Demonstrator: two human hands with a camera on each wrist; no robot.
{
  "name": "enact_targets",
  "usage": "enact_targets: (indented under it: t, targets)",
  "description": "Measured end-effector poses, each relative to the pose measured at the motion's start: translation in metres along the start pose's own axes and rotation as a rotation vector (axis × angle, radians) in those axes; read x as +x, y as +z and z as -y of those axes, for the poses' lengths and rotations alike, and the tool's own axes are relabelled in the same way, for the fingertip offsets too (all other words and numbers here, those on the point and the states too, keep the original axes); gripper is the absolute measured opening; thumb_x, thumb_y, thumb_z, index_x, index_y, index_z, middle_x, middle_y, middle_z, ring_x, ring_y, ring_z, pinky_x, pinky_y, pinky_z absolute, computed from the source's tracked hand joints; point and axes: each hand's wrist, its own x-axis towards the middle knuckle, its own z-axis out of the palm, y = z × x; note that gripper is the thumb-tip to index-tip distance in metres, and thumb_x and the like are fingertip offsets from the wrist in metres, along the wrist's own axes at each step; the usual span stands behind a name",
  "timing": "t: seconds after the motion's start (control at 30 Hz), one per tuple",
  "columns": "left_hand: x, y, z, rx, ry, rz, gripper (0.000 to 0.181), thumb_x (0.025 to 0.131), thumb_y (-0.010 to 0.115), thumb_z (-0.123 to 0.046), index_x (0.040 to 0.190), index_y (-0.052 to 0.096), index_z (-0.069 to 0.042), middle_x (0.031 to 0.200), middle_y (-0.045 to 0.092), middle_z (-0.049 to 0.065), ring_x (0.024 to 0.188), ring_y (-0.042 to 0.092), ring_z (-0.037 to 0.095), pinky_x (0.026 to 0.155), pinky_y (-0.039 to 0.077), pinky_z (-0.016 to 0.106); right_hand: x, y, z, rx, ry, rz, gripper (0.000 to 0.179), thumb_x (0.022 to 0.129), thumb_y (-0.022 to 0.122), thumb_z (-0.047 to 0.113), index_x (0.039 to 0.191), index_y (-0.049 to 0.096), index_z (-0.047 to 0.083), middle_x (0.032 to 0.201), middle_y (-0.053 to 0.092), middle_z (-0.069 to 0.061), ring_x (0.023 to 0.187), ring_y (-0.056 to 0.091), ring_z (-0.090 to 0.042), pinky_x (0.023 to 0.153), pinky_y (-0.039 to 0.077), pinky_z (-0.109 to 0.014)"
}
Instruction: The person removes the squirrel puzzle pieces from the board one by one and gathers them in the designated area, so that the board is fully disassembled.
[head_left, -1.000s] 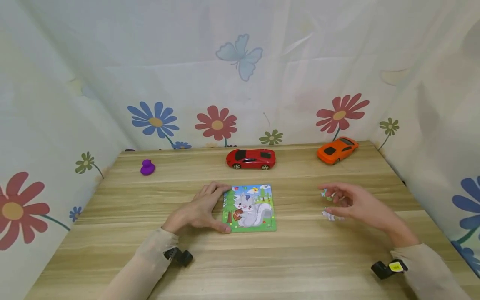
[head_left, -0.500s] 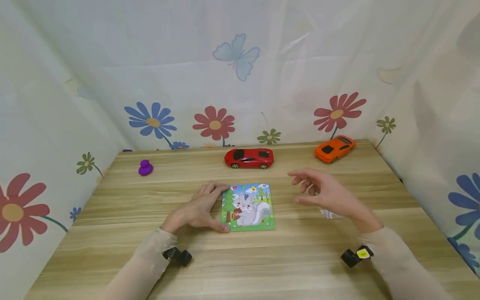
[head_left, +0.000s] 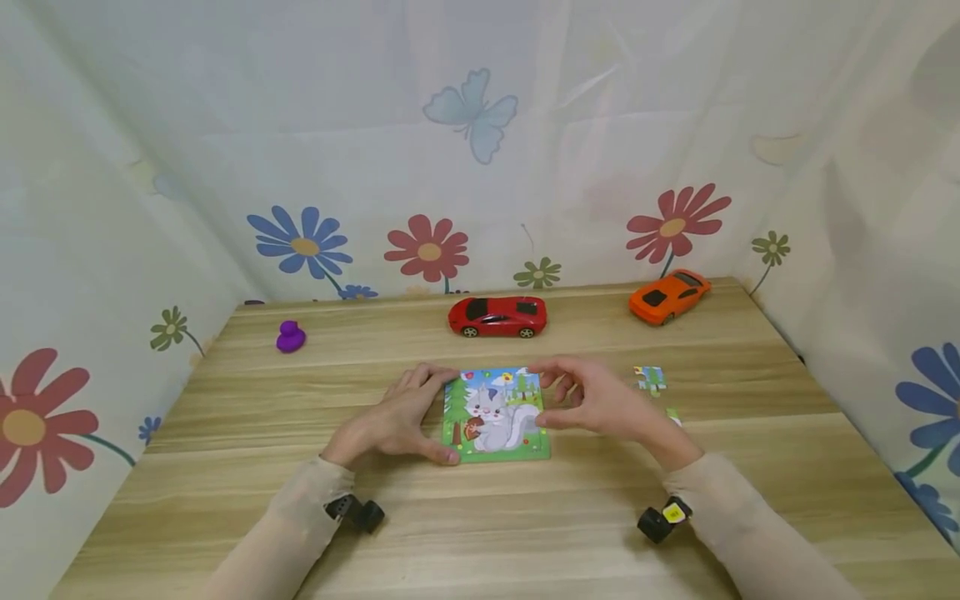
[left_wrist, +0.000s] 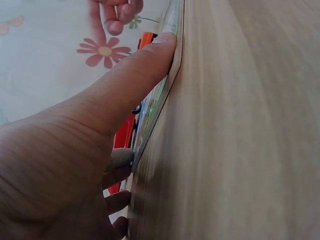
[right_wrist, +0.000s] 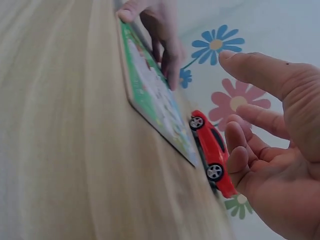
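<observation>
white curtain (head_left: pixel 337 133) | flower prints (head_left: pixel 429 251) | butterfly print (head_left: pixel 474 115) | wood-grain tabletop (head_left: pixel 510 533)

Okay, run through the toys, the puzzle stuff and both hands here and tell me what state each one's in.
Squirrel puzzle: flat, picture side up
Loose puzzle pieces: apart from the puzzle, partly hidden by the arm
Left hand: holding the puzzle's left side
Right hand: raised near the puzzle's right edge, holding nothing
Red toy car: upright on its wheels
Orange toy car: upright, angled
Purple toy duck: upright
</observation>
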Motion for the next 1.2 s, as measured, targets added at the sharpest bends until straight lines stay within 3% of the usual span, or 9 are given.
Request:
enact_targets:
  t: [0.23,0.63,0.93,1.2]
  targets:
    - [0.001,0.001,0.0,-0.001,0.0,-0.012,0.132,0.074,0.099,-0.065,0.174,0.032,-0.01,0.17,0.035,0.016,0.153,0.035,0.038,0.129,0.028,0.067,0.005,0.016,-0.012,0.053,0.011,0.05,0.064,0.09,0.095,0.018,0.144,0.067,-0.001,0.115,0.068,-0.019,0.094,0.062,-0.027,0.078,0.053,-0.025]
    - [-0.001,0.004,-0.001,0.008,-0.018,0.001,0.132,0.073,0.099,-0.067,0.174,0.033,-0.012,0.17,0.036,0.013,0.153,0.035,0.036,0.129,0.028,0.066,0.001,0.034,-0.023,-0.025,0.058,0.091,0.061,0.088,0.098,0.024,0.14,0.071,0.006,0.11,0.063,-0.007,0.097,0.059,-0.022,0.081,0.053,-0.025]
    - [-0.001,0.004,-0.001,0.005,-0.024,0.004,0.131,0.074,0.099,-0.066,0.174,0.033,-0.012,0.17,0.035,0.013,0.152,0.035,0.035,0.129,0.029,0.065,0.001,0.036,-0.024,-0.05,0.06,0.087,0.047,0.088,0.098,0.02,0.129,0.076,0.012,0.11,0.059,-0.006,0.098,0.057,-0.022,0.08,0.051,-0.025]
    - [0.0,0.002,-0.001,0.002,-0.016,-0.001,0.131,0.074,0.1,-0.064,0.173,0.034,-0.011,0.17,0.035,0.015,0.153,0.034,0.037,0.129,0.028,0.067,0.002,0.036,-0.023,-0.055,0.053,0.082,0.047,0.088,0.098,0.02,0.128,0.074,0.014,0.111,0.057,-0.006,0.098,0.056,-0.022,0.08,0.051,-0.025]
